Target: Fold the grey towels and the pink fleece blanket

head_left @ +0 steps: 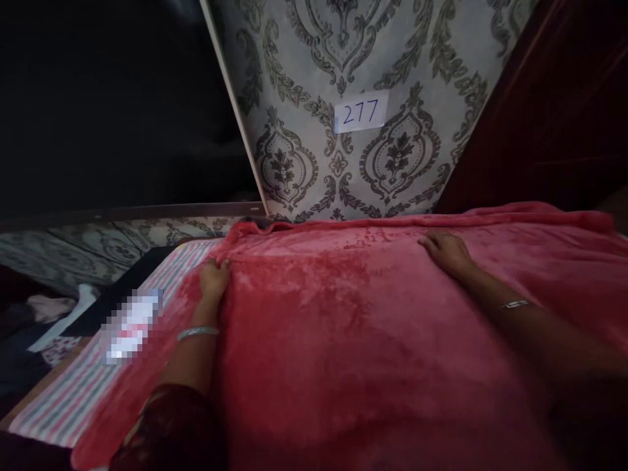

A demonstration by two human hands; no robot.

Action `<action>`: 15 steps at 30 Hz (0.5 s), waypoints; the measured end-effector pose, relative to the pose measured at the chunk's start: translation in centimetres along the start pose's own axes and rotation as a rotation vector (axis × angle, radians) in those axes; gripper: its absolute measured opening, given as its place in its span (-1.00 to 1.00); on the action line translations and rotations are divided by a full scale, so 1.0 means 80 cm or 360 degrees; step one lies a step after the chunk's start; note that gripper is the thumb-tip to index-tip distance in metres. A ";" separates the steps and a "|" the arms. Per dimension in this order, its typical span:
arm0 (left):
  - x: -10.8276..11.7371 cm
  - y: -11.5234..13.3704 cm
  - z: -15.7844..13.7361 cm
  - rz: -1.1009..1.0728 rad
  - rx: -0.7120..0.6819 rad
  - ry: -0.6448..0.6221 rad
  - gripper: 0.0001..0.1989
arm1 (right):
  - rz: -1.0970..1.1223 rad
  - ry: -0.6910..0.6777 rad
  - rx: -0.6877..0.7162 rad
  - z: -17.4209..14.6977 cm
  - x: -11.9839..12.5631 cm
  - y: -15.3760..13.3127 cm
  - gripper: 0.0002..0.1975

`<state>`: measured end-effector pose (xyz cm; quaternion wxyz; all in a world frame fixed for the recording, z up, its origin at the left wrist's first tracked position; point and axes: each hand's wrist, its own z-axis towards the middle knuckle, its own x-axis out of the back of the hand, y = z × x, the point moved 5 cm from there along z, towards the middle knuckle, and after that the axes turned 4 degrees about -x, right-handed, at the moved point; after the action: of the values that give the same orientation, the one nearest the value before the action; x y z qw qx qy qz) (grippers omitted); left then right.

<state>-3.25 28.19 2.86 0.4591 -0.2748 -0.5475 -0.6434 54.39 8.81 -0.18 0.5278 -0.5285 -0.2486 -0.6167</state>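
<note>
A red plush blanket point(353, 340) lies spread out in front of me, with darker and lighter patches in its pile and ripples along its far edge. Near the blanket's left side, my left hand point(214, 278) has its fingers curled onto the fabric, closed on it. My right hand point(446, 252) rests farther right, close to the far edge, its fingers bent together and gripping the cloth. Both wrists wear bracelets. Part of the blanket's right side is hidden under my right forearm.
A striped cloth point(69, 399) shows beneath the blanket at left, with a blurred rectangular item point(132, 327) on it. Behind are a large dark screen point(118, 104), a patterned wall with a paper sign point(362, 112) reading 277, and a dark red panel point(554, 124) at right.
</note>
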 end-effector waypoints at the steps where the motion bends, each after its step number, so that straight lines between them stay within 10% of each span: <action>1: 0.006 0.000 0.002 0.0107 0.0014 0.0060 -0.71 | 0.0016 0.0071 0.0010 0.008 0.003 -0.005 -0.65; 15: -0.035 0.001 0.015 0.0553 0.0003 -0.0161 -0.57 | -0.0138 -0.0164 -0.0046 0.034 -0.072 -0.012 -0.69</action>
<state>-2.12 30.13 0.80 0.5355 -0.3969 -0.5148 -0.5392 53.94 13.72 -4.32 0.4794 -0.5558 -0.2891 -0.6146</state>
